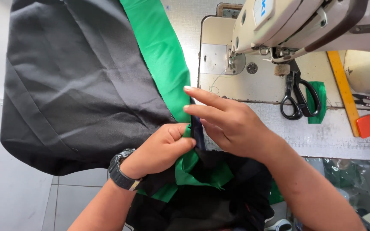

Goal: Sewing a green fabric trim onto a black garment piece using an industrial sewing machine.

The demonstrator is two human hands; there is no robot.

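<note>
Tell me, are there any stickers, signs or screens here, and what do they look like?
Label on the sewing machine: one small rectangular badge on the cream machine head, top of the view, white with blue lettering, partly cut off.
No packages, signs or screens show.

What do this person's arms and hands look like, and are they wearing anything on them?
Both forearms are bare, with no sleeves in view and no gloves. The left hand has a chunky black wristwatch strapped at the wrist, its dial turned partly away. The right hand wears nothing: no watch, band or ring shows. Fingernails look short and unpainted.
</note>
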